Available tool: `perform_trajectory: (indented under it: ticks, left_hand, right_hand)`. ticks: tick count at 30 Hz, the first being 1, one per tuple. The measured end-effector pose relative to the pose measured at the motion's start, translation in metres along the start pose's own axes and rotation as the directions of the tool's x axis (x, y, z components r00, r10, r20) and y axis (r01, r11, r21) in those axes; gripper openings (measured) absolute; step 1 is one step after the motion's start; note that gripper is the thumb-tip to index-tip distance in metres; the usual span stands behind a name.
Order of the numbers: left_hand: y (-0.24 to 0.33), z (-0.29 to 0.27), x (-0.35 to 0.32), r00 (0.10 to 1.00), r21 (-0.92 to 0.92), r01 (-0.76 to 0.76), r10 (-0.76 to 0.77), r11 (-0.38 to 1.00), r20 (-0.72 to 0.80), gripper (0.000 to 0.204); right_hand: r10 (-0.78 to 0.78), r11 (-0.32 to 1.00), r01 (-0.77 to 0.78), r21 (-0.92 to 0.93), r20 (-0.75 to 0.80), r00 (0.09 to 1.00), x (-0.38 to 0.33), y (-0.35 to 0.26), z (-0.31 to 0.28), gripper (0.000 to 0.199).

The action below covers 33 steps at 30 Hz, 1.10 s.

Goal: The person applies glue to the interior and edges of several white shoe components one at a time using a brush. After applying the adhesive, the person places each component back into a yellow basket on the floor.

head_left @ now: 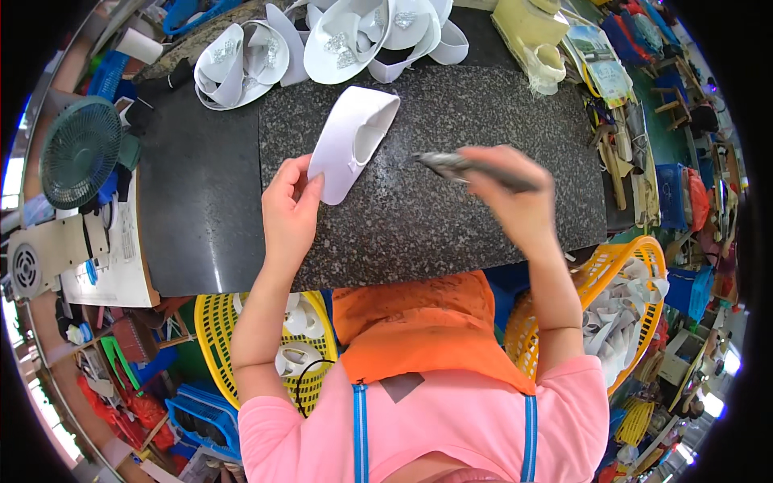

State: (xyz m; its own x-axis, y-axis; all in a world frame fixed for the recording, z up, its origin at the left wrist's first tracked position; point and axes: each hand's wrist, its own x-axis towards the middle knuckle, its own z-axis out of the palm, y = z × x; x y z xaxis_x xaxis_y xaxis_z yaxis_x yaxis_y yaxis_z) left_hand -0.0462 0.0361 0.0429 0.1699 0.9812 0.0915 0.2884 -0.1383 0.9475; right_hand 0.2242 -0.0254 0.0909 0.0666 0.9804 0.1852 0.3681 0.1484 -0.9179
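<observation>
My left hand pinches the lower end of a white shoe upper, a curved band with an opening in it, and holds it tilted over the dark speckled stone slab. In my right hand is a pliers-like metal hand tool with dark handles. Its narrow tip points left toward the upper, with a gap between them. Motion blurs this hand and the tool, so the jaws do not show clearly. Along the far edge lie several white uppers with silvery sparkling decoration.
A yellow basket with white pieces stands at my left, an orange-yellow basket full of white and grey pieces at my right. A green fan stands far left. A pale yellow container and a magazine lie at the far right.
</observation>
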Motion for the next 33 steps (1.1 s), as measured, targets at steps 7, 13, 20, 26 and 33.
perform_trajectory:
  ticks: [7,13,20,26,33]
  left_hand:
    - [0.007,0.007,0.002,0.998,-0.149,0.048,-0.052,0.988,-0.023,0.018]
    - [0.060,-0.014,0.030,0.962,-0.079,0.143,-0.120,0.987,0.246,0.035]
    - [0.052,0.014,0.152,0.976,0.382,-0.142,0.064,0.913,0.209,0.035]
    - [0.030,0.027,0.192,0.914,0.511,-0.249,0.026,0.823,0.405,0.031]
    - [0.038,0.001,0.156,0.944,0.358,-0.042,-0.081,0.933,0.321,0.032]
  right_hand:
    - [-0.329,0.918,0.367,-0.153,0.223,0.917,0.048,0.049,0.061,0.026]
    - [-0.342,0.900,0.428,-0.082,0.474,0.811,0.047,0.031,0.055,0.024]
    - [-0.324,0.804,0.461,-0.376,0.372,0.869,0.072,0.049,0.061,0.015]
    - [-0.648,0.449,0.655,-0.608,0.282,0.707,0.091,0.070,0.067,0.017]
    - [-0.851,0.394,0.669,-0.630,0.025,0.525,0.075,0.058,0.024,0.032]
